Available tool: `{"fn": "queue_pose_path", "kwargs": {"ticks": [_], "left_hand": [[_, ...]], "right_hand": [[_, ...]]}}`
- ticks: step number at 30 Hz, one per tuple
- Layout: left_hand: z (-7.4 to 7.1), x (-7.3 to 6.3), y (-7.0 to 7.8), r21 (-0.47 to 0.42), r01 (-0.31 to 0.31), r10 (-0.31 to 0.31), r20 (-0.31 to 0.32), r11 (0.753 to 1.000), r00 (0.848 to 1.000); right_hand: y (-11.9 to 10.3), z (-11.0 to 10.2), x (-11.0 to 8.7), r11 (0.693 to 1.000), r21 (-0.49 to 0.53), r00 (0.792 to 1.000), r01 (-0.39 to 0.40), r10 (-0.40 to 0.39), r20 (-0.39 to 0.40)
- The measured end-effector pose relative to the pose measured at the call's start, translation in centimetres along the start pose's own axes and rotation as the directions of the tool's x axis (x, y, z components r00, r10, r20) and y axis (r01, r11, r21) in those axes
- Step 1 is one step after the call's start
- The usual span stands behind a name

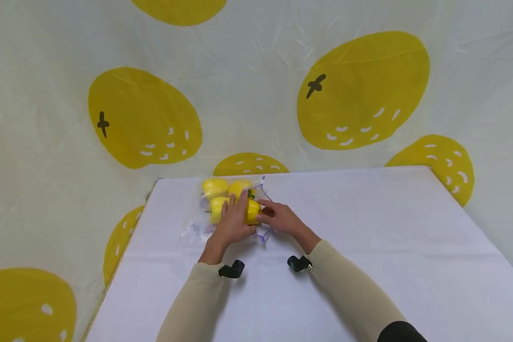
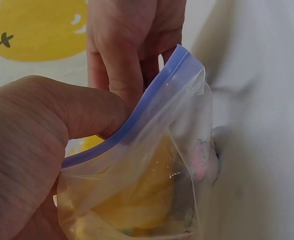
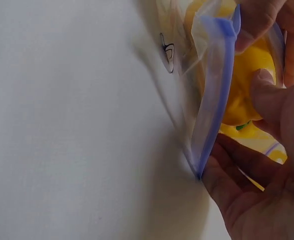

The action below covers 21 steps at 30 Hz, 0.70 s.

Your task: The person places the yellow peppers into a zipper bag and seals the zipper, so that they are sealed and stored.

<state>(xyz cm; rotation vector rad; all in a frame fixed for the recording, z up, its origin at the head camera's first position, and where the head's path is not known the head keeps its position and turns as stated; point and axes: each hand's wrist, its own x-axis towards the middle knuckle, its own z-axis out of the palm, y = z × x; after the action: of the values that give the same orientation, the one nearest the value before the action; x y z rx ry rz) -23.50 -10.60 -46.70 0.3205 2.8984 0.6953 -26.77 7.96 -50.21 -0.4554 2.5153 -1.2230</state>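
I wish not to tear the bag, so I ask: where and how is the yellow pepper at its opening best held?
I would take this yellow pepper by its opposite rounded sides, coming from the right. The clear bag opens on that side, and the pepper shows between its parted blue zip edges; other peppers lie to the left.

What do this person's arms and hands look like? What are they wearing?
The left hand and right hand are gloveless. The left sleeve and right sleeve are long, plain and beige. Small, angular black fittings sit by both cuffs. A rounded dark piece shows lower on the right arm; I can't tell what it is.
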Motion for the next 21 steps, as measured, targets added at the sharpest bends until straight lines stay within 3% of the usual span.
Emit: {"fn": "queue_pose_path", "kwargs": {"ticks": [10, 18, 21], "left_hand": [[-0.3, -0.3, 0.2, -0.011, -0.021, 0.021, -0.012, 1.000, 1.000], [-0.3, 0.0, 0.1, 0.008, -0.028, 0.028, -0.003, 1.000, 1.000], [-0.4, 0.0, 0.0, 0.011, -0.024, 0.024, -0.005, 1.000, 1.000]], "right_hand": [[-0.6, 0.2, -0.3, 1.000, -0.024, 1.000, -0.019, 0.019, -0.011], [-1.2, 0.7, 0.2, 0.990, -0.127, 0.998, -0.056, 0.054, -0.020], [-1.4, 0.8, 0.3, 0.991, -0.112, 0.997, -0.071, 0.069, -0.022]]}}
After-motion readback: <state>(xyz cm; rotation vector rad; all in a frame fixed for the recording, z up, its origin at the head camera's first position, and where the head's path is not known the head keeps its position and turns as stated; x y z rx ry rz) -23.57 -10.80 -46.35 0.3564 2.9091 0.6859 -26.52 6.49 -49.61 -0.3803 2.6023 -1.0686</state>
